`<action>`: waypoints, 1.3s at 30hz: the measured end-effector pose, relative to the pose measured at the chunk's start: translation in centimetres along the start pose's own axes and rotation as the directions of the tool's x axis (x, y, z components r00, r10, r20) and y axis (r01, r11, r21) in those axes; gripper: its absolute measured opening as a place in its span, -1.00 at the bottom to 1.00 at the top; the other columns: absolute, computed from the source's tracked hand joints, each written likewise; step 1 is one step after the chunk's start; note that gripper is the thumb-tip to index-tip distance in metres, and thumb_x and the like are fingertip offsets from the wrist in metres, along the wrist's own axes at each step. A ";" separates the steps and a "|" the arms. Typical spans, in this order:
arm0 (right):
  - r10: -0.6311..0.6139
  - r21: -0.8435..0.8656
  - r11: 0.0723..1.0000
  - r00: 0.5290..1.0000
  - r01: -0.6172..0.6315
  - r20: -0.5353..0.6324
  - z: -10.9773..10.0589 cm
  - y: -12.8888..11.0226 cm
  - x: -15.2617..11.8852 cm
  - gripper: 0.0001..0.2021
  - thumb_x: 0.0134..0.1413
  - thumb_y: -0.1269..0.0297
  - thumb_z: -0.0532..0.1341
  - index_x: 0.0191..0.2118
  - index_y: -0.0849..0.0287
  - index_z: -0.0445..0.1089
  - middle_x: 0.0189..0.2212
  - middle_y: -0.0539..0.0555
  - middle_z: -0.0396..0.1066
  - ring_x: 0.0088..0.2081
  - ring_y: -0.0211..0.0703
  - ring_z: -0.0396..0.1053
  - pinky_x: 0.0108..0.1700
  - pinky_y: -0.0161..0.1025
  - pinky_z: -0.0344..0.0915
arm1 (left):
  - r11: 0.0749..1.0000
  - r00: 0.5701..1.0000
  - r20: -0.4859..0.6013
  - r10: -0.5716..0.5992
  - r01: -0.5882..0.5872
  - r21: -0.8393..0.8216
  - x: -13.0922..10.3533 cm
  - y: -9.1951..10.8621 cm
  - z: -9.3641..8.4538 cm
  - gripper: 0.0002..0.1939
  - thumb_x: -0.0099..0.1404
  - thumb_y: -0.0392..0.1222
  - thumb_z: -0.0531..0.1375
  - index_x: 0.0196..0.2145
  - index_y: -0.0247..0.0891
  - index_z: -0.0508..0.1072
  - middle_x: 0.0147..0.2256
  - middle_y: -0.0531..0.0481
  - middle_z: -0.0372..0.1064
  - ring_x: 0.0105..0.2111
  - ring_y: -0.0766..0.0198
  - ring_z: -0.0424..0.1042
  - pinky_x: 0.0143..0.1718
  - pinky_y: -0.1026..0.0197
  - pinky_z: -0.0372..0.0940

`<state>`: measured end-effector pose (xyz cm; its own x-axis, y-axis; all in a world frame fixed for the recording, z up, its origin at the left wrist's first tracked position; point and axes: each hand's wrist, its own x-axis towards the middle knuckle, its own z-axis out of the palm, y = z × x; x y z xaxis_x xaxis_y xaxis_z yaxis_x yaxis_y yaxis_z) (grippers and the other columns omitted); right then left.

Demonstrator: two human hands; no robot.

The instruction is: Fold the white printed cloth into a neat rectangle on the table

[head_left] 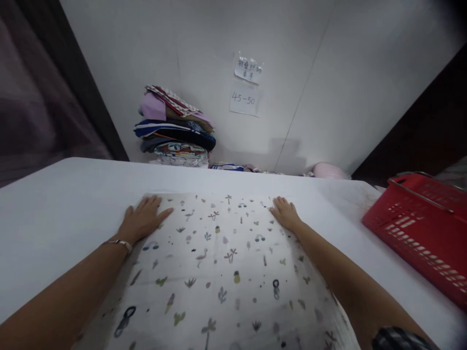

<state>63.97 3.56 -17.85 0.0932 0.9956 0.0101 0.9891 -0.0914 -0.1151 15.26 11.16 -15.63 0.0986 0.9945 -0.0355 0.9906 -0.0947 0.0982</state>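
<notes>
A white cloth point(219, 272) printed with small flamingos, palms, pineapples and cacti lies spread over the white table point(65, 209), running down toward me. Flat on its far left corner rests my left hand point(143, 218), fingers stretched out and thumb apart, with a bracelet at the wrist. At the far right corner my right hand point(285, 212) lies flat in the same way, palm down. The cloth's far edge runs fairly straight between both hands. Its near part slopes off the bottom of the view.
Folded cloths point(175, 129) are stacked at the table's far left, against the wall. A red plastic basket point(419, 228) with a metal handle stands on the right. Beyond the far edge shows a pink bundle point(328, 170). Two paper signs point(245, 99) hang on the wall.
</notes>
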 end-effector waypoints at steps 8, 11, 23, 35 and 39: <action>0.155 0.227 0.965 0.985 -0.134 -0.077 -0.1 1.4 -0.2 -0.52 0.28 0.04 -0.06 0.18 0.16 0.22 0.29 0.18 0.06 0.31 0.03 -0.05 0.27 0.10 -0.10 | 1.000 1.000 -0.022 0.017 -0.017 0.006 0.0 -0.3 0.2 -0.29 0.34 0.19 -0.23 0.28 -0.33 0.01 0.34 -0.15 -0.17 0.33 -0.01 -0.23 0.23 -0.27 -0.16; 0.341 0.426 0.870 0.928 -0.249 -0.152 -0.9 3.1 1.3 -0.57 0.27 0.17 -0.05 0.14 0.20 0.30 0.19 0.17 0.25 0.20 -0.06 0.17 0.21 -0.11 0.09 | 1.000 0.996 -0.085 0.024 -0.024 0.002 -0.2 -0.4 0.3 -0.32 0.34 0.17 -0.21 0.23 -0.32 0.09 0.31 -0.16 -0.06 0.32 0.01 -0.19 0.24 -0.22 -0.15; 0.463 0.382 0.831 0.883 -0.405 -0.073 -2.1 4.4 4.6 -0.73 -0.01 0.12 0.24 -0.24 0.16 0.52 -0.24 0.12 0.52 -0.22 -0.05 0.44 -0.26 -0.27 0.26 | 1.000 0.994 -0.108 -0.012 0.010 -0.020 0.7 -1.2 1.3 -0.28 0.30 0.21 -0.17 0.22 -0.34 0.17 0.28 -0.15 0.02 0.30 0.00 -0.11 0.25 -0.18 -0.13; 0.407 0.394 0.868 0.889 -0.303 -0.212 -2.1 4.0 3.8 -0.79 0.11 0.20 0.09 -0.25 0.17 0.41 -0.28 0.07 0.45 -0.27 -0.18 0.35 -0.28 -0.32 0.19 | 0.996 0.970 -0.235 0.062 -0.074 -0.041 0.1 -0.8 0.4 -0.31 0.24 0.18 -0.14 0.03 -0.43 0.36 0.08 -0.23 0.32 0.15 -0.02 0.18 0.18 -0.01 0.09; 0.449 0.392 0.851 0.871 -0.349 -0.200 -2.3 4.1 3.9 -0.80 0.12 0.26 0.05 -0.22 0.17 0.36 -0.33 0.08 0.45 -0.32 -0.17 0.34 -0.34 -0.31 0.17 | 0.994 0.960 -0.267 0.087 -0.101 -0.037 -0.2 -0.5 0.1 -0.35 0.22 0.17 -0.12 -0.02 -0.41 0.39 0.03 -0.24 0.36 0.12 -0.03 0.22 0.17 -0.01 0.11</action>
<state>68.64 7.02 -16.04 0.5482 0.8218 0.1555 0.7649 -0.4174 -0.4907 14.72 11.03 -15.78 0.1557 0.9582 0.2400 0.9715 -0.1926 0.1385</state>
